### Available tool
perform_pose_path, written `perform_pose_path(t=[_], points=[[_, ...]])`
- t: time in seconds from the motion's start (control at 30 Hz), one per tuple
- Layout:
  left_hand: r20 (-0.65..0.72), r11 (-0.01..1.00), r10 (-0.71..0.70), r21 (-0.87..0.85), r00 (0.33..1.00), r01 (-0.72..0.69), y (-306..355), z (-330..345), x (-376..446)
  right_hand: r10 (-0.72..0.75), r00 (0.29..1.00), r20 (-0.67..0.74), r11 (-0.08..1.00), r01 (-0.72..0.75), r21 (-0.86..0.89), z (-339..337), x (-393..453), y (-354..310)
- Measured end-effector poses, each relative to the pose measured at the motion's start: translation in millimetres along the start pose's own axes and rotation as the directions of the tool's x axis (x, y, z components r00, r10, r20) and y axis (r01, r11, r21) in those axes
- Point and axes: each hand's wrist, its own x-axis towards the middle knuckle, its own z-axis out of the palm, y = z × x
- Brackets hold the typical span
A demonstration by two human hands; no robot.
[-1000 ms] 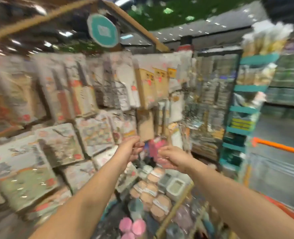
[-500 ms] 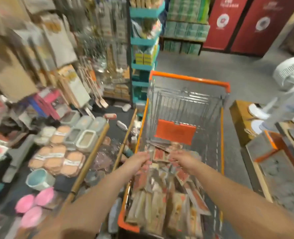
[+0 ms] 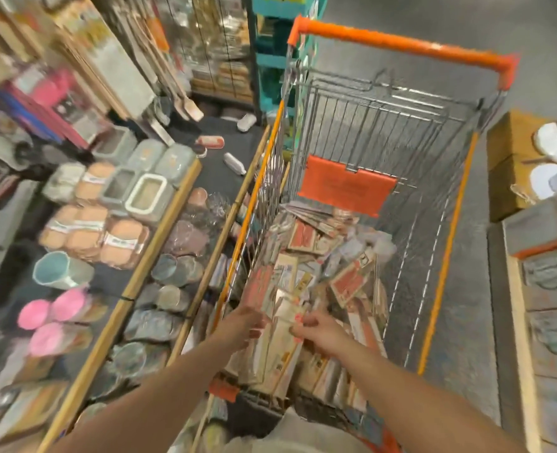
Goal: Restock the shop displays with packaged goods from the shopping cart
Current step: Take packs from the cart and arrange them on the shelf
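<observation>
Left shelf (image 3: 159, 243): three pink cups (image 3: 54, 317), one blue mug (image 3: 58, 271). One left hand (image 3: 242, 326) and one right hand (image 3: 319, 331), both pinching one flat pack (image 3: 283, 331) atop the heaped goods (image 3: 332, 276) in one orange-trimmed cart (image 3: 401, 44). Grey floor (image 3: 469, 322), wooden crates (image 3: 505, 165) right.

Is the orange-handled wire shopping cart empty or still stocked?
Still stocked: flat packaged goods are piled along the wire shopping cart's left side; its right side shows bare floor.

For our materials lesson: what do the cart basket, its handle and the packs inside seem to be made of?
Cart basket: bare shiny metal wire, seen as a thin grid. Handle: probably matte orange plastic over a bar. Packs: likely printed card, some under glossy film; blur leaves it open.
</observation>
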Motion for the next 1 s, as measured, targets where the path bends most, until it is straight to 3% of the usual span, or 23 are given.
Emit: perform_pose_path(t=[0.13,0.3,0.4,0.6,0.7,0.83,0.9,1.0], points=[[-0.024,0.998,0.027,-0.049,0.999,-0.028,-6,7,-6,0.016,1.0,0.016,1.0,-0.015,-0.007,14,5,13],[-0.018,0.999,0.028,0.028,0.999,-0.028,-14,9,-9,-0.046,0.997,-0.059,0.999,0.046,0.0,10,1,21],[0.006,0.997,0.048,0.066,0.999,-0.048,-14,11,-11,-0.038,0.999,0.008,0.998,0.037,0.05,5,-8,28],[0.119,0.97,0.112,0.201,0.986,-0.135,-7,17,-20,-0.051,0.998,-0.048,0.964,0.061,0.258,-24,-25,34],[0.1,0.98,0.123,0.147,0.987,-0.137,-6,22,-19,-0.043,0.999,-0.02,0.937,0.047,0.347,-36,-31,35],[0.179,0.991,0.065,0.1,0.982,-0.084,-11,21,-21,-0.036,0.999,-0.008,0.857,0.035,0.514,-38,-34,29],[0.166,0.997,0.066,0.036,0.984,-0.072,-14,16,-21,-0.071,0.997,0.036,0.799,0.035,0.6,-35,-36,26],[0.065,0.984,0.168,0.051,0.984,-0.171,-13,3,-17,-0.081,0.996,0.04,0.772,0.037,0.634,-29,-33,20]])
